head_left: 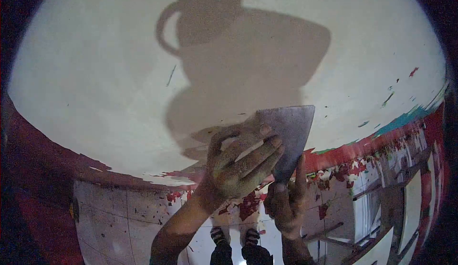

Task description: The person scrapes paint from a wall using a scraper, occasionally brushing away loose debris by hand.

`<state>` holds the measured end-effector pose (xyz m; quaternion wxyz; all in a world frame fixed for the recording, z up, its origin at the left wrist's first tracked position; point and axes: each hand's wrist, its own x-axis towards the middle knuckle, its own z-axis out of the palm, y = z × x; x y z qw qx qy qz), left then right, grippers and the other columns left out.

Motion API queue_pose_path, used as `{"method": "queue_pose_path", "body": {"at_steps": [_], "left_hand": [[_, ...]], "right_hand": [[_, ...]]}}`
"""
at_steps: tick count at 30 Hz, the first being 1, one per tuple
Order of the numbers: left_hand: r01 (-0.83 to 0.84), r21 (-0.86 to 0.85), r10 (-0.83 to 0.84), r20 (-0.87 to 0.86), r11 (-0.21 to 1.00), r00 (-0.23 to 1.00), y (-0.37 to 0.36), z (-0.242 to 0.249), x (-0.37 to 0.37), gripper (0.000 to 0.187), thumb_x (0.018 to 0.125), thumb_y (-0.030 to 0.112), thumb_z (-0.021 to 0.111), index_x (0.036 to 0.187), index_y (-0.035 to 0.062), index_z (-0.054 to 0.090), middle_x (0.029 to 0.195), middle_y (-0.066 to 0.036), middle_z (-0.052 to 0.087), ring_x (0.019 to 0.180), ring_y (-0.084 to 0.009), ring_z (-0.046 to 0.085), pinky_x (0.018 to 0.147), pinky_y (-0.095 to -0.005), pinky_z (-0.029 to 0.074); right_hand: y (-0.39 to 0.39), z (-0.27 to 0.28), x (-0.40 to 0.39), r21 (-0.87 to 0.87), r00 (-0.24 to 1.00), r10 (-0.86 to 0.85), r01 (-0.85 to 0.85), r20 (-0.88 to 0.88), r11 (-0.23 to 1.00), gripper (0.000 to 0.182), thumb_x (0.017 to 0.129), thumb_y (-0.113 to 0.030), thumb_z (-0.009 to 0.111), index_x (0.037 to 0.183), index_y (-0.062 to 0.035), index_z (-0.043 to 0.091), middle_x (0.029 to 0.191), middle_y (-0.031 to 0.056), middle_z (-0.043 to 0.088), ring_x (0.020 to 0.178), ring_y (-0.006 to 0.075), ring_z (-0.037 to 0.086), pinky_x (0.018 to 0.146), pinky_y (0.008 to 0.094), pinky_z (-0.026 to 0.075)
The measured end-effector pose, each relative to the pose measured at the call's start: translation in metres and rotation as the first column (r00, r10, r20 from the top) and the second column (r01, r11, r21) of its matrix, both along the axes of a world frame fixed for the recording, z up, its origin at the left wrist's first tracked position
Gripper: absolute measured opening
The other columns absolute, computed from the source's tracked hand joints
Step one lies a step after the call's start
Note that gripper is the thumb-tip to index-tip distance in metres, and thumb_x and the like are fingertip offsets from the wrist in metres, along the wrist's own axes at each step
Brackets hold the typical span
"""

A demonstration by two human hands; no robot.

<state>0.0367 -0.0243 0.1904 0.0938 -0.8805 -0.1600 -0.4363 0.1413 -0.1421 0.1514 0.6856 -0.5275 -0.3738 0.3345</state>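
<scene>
One fisheye camera on my head looks forward and down, close to the wall (119, 74), taking in my feet (234, 236) far below.

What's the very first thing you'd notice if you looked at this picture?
Right in the middle, two dusty hands press a wide metal putty knife flat against a pale plastered wall: the left hand spreads its fingers over the blade and the right hand grips the handle below. Above them a big dark shadow falls on the wall. Along the wall's lower edge, red paint is peeling and flaking.
</scene>
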Motion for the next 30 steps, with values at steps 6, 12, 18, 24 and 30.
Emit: {"method": "queue_pose_path", "body": {"at_steps": [6, 12, 18, 24, 30], "left_hand": [[0.014, -0.041, -0.013, 0.039, 0.999, 0.999, -0.002, -0.008, 0.001, 0.027, 0.072, 0.027, 0.063, 0.097, 0.0176, 0.067, 0.111, 0.005, 0.059, 0.111, -0.0158, 0.051, 0.089, -0.0407, 0.038], [-0.050, -0.015, 0.051, 0.039, 0.999, 0.998, -0.005, -0.009, -0.006, 0.029, 0.069, 0.025, 0.064, 0.097, 0.0187, 0.067, 0.111, 0.006, 0.059, 0.112, -0.0163, 0.050, 0.087, -0.0401, 0.040], [-0.023, -0.052, 0.026, 0.056, 0.998, 0.998, -0.004, -0.024, -0.010, 0.033, 0.067, 0.026, 0.064, 0.099, 0.0184, 0.067, 0.112, 0.005, 0.058, 0.110, -0.0174, 0.052, 0.084, -0.0392, 0.042], [-0.025, -0.016, 0.025, 0.050, 1.000, 0.998, 0.000, -0.006, -0.012, 0.032, 0.068, 0.026, 0.063, 0.099, 0.0176, 0.067, 0.114, 0.005, 0.057, 0.110, -0.0176, 0.051, 0.086, -0.0399, 0.042], [-0.012, -0.058, 0.015, 0.058, 0.998, 0.998, -0.001, -0.009, -0.010, 0.032, 0.067, 0.021, 0.064, 0.098, 0.0168, 0.067, 0.112, 0.004, 0.058, 0.111, -0.0170, 0.050, 0.087, -0.0383, 0.042]], "right_hand": [[-0.001, 0.005, 0.000, -0.077, 0.999, 0.006, -0.009, -0.041, 0.997, 0.066, 0.088, -0.024, 0.050, 0.139, 0.0001, 0.016, 0.109, 0.0108, 0.056, 0.058, 0.0044, 0.046, 0.049, 0.0197, 0.039], [-0.004, -0.003, -0.004, -0.092, 0.997, 0.067, -0.070, -0.034, 0.993, 0.067, 0.088, -0.026, 0.050, 0.140, -0.0012, 0.015, 0.102, 0.0068, 0.058, 0.057, 0.0046, 0.045, 0.049, 0.0197, 0.039], [-0.002, -0.013, -0.001, -0.145, 0.995, 0.094, -0.088, 0.035, 0.986, 0.063, 0.090, -0.019, 0.048, 0.140, -0.0028, 0.014, 0.101, 0.0090, 0.058, 0.060, 0.0056, 0.048, 0.051, 0.0207, 0.041], [0.005, -0.008, -0.001, -0.055, 0.996, 0.086, -0.084, 0.024, 0.995, 0.066, 0.089, -0.023, 0.049, 0.140, -0.0018, 0.013, 0.111, 0.0160, 0.055, 0.065, 0.0084, 0.053, 0.053, 0.0221, 0.043], [0.005, -0.010, 0.000, -0.115, 0.996, 0.050, -0.040, 0.079, 0.993, 0.066, 0.089, -0.023, 0.050, 0.140, -0.0001, 0.014, 0.109, 0.0144, 0.057, 0.065, 0.0093, 0.055, 0.054, 0.0239, 0.044]]}}
